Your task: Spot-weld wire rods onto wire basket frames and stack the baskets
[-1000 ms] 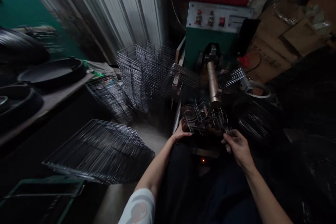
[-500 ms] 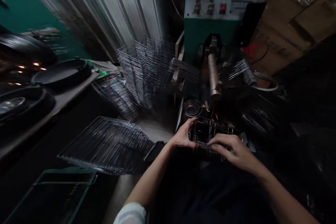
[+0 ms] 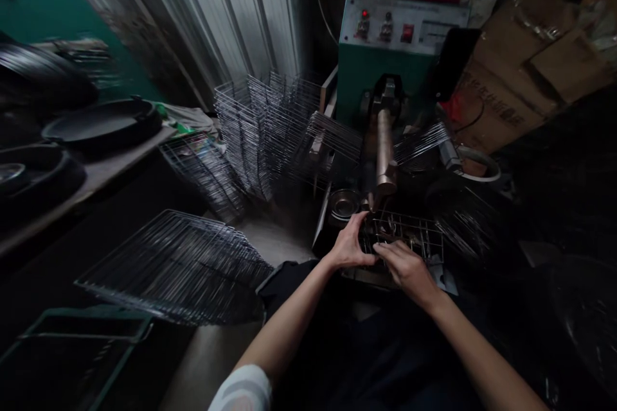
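A small wire rack (image 3: 427, 234) lies under the metal rod arm (image 3: 384, 154) of a green machine (image 3: 359, 70). My left hand (image 3: 351, 247) grips the rack's near left side, thumb and fingers closed round its wires. On the rack's near edge, my right hand (image 3: 405, 266) has its fingers pressed together, with the tips close to my left thumb. What lies beneath those fingers is too dark to make out. A round metal dish (image 3: 345, 203) sits just beyond my left hand.
Stacked wire panels (image 3: 250, 135) stand left of the machine. Another wire panel stack (image 3: 178, 270) lies nearer, beside my left arm. Loose thin wires (image 3: 421, 144) rest right of the rod arm. Cardboard boxes (image 3: 501, 90) are piled at right; dark pans (image 3: 103, 125) sit on a left ledge.
The wire rack has turned and moved under the rod arm, with my left hand still on it. My right hand has shifted left, closer to my left hand. The view has tilted slightly.
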Demonstrator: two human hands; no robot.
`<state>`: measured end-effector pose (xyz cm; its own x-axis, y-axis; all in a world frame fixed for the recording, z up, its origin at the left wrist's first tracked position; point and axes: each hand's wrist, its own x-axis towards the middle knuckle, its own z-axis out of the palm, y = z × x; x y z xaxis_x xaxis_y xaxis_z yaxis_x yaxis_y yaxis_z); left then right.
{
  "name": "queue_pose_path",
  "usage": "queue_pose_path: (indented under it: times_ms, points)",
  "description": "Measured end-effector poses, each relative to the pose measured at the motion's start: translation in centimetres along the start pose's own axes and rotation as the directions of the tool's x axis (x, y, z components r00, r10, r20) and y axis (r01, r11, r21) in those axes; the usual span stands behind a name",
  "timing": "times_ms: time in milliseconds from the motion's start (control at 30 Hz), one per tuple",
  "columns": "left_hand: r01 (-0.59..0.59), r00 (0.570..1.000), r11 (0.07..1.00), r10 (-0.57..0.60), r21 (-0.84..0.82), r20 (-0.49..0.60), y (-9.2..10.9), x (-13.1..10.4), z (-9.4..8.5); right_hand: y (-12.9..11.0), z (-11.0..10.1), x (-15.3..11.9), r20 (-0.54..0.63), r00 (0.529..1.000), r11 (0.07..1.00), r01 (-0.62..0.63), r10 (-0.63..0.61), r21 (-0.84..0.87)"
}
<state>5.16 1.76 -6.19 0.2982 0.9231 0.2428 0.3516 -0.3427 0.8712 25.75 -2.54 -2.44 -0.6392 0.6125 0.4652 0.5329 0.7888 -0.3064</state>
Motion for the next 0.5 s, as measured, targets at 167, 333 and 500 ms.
queue_pose_path:
  times_ms: [167, 333, 500]
  points:
    - [0.015, 1.0, 1.0, -0.015, 0.006, -0.017, -0.3, 0.8, -0.1, 0.8, 0.0, 1.2, -0.043, 0.999, 0.998, -0.028, 0.031, 0.057]
    - [0.017, 0.999, 1.0, -0.018, -0.011, -0.031, -0.8, 1.3, -0.3, 1.1, -0.2, 2.0, -0.048, 0.999, 0.998, -0.009, 0.011, 0.061]
    - [-0.001, 0.999, 0.999, -0.002, -0.05, -0.05, -0.8, 1.3, 0.0, 1.0, -0.4, 2.3, -0.032, 0.999, 0.998, -0.01, 0.012, 0.065]
